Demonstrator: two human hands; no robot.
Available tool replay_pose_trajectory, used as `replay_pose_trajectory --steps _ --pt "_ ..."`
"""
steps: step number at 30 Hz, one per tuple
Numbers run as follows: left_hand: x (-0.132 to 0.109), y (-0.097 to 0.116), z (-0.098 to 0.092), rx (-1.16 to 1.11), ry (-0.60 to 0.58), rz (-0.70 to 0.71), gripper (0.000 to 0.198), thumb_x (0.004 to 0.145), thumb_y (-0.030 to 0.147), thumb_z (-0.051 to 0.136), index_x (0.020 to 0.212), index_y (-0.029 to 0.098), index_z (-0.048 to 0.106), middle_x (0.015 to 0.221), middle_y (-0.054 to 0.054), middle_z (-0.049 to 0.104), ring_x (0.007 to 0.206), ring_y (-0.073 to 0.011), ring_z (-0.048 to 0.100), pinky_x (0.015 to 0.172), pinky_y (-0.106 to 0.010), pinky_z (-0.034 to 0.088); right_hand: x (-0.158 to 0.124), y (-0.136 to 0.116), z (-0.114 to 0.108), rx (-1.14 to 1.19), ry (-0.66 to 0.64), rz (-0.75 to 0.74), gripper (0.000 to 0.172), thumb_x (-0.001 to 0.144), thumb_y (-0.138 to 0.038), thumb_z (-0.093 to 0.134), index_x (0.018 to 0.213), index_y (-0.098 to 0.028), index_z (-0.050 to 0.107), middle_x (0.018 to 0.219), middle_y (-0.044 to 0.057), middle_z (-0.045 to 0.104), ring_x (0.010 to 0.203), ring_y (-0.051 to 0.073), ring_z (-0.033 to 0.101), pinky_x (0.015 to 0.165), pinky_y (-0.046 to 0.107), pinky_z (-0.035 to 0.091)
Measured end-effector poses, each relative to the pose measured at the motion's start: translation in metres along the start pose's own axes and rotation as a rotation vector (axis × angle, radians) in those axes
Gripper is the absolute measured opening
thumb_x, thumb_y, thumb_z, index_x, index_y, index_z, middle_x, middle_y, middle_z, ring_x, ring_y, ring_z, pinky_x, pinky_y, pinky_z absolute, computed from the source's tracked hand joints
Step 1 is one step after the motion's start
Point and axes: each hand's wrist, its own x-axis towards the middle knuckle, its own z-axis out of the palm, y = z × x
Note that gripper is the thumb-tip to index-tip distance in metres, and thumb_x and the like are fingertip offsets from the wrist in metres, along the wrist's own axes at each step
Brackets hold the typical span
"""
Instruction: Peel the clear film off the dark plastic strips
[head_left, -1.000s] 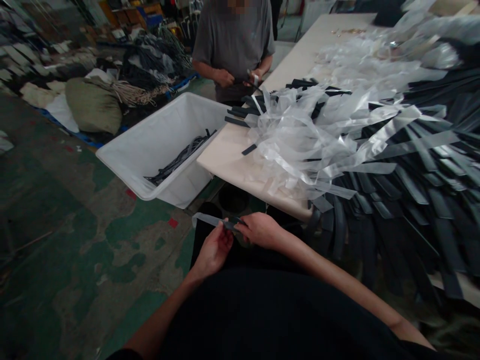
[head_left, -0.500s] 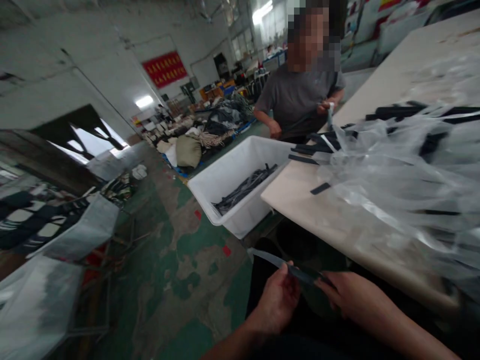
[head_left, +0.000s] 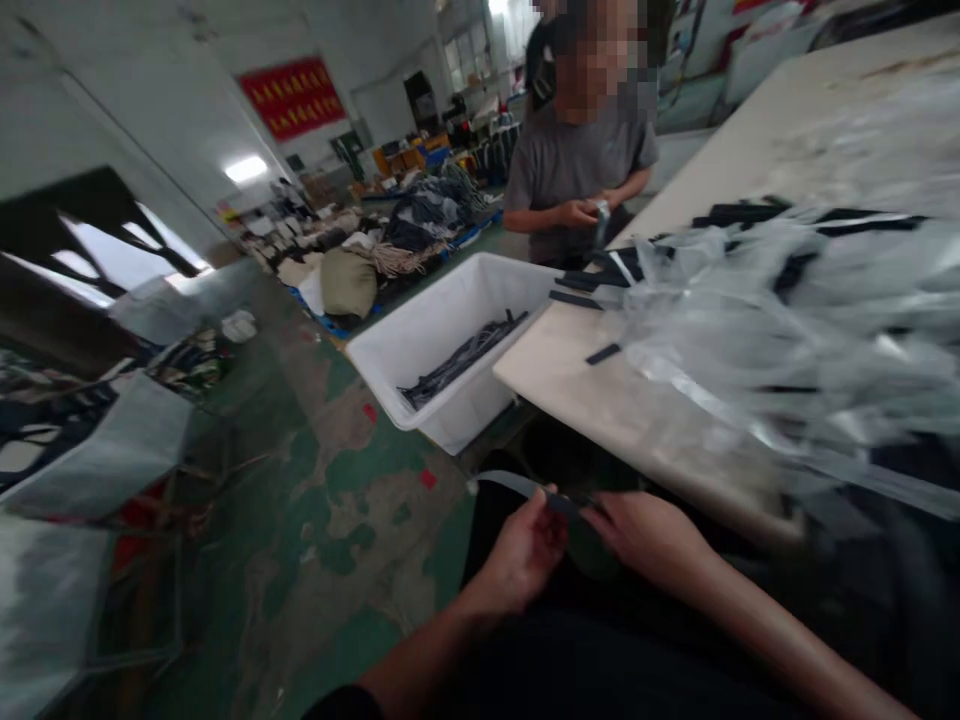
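Note:
Over my lap, my left hand [head_left: 521, 555] pinches a narrow clear plastic sleeve [head_left: 504, 484] whose free end sticks out to the left. A dark flat strip [head_left: 568, 503] sits in the sleeve between my hands. My right hand [head_left: 646, 530] is closed on the strip's other end. Both hands hang just below the near corner of the pale table [head_left: 570, 385]. The picture is blurred by head motion.
A heap of clear sleeves [head_left: 772, 320] and dark strips covers the table. A white plastic tub [head_left: 442, 335] holding dark strips stands on the green floor beside the table. Another person [head_left: 581, 165] in a grey shirt handles a strip at the table's far end. Bags and clutter lie behind.
My head has lifted, so the view now takes in the hall and ceiling instead of the floor. My hands keep hold of the sleeve and strip. The other person's hands have come together.

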Motion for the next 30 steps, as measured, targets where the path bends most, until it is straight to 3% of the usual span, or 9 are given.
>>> replay_pose_trajectory --steps 3,8,15,22,27,30 --pt "-0.004 -0.003 0.007 0.045 -0.065 -0.057 0.012 0.089 0.026 0.067 0.088 0.015 0.072 0.086 -0.005 0.073 0.075 -0.0130 0.067 0.066 -0.021 0.050 0.005 -0.008 -0.005 0.019 -0.077 0.051 0.044 0.101 -0.040 0.037 0.090 -0.014 0.071 0.091 0.016 0.074 0.086 0.028 0.072 0.068 0.030 0.047" --pt "-0.004 0.015 0.009 0.070 0.016 0.023 0.011 0.092 0.022 0.061 0.095 0.017 0.071 0.091 -0.004 0.074 0.075 -0.0112 0.068 0.068 -0.021 0.052 -0.007 0.002 -0.015 0.076 -0.130 0.102 0.039 0.099 -0.043 0.044 0.085 -0.018 0.071 0.082 0.008 0.074 0.075 0.020 0.070 0.062 0.024 0.044" --pt "-0.007 0.003 0.017 0.111 -0.093 -0.032 0.011 0.090 0.024 0.065 0.091 0.016 0.072 0.089 -0.004 0.074 0.080 -0.0131 0.068 0.072 -0.022 0.053 0.001 -0.005 -0.014 0.104 -0.071 0.085 0.041 0.100 -0.041 0.041 0.092 -0.016 0.072 0.094 0.012 0.074 0.086 0.024 0.069 0.067 0.026 0.044" --pt "-0.009 0.013 0.011 0.142 -0.020 0.015 0.012 0.091 0.023 0.064 0.098 0.018 0.072 0.094 -0.004 0.075 0.080 -0.0122 0.069 0.071 -0.022 0.053 -0.009 0.005 -0.014 0.191 -0.072 0.085 0.037 0.098 -0.037 0.046 0.079 -0.016 0.070 0.080 0.009 0.073 0.068 0.019 0.067 0.060 0.025 0.041" --pt "-0.009 0.001 0.015 0.184 -0.124 -0.008 0.015 0.090 0.026 0.066 0.094 0.014 0.072 0.090 -0.006 0.075 0.081 -0.0149 0.069 0.074 -0.025 0.055 -0.001 0.000 -0.010 0.307 -0.030 0.077 0.036 0.098 -0.039 0.047 0.081 -0.016 0.069 0.075 0.007 0.071 0.069 0.019 0.067 0.061 0.024 0.043" --pt "-0.017 0.010 0.021 0.166 -0.053 -0.004 0.019 0.095 0.023 0.056 0.092 0.013 0.072 0.085 -0.006 0.074 0.074 -0.0136 0.069 0.068 -0.023 0.055 0.004 0.010 -0.009 0.458 0.017 0.081 0.037 0.102 -0.036 0.039 0.092 -0.015 0.069 0.085 0.006 0.073 0.067 0.014 0.067 0.060 0.021 0.046"
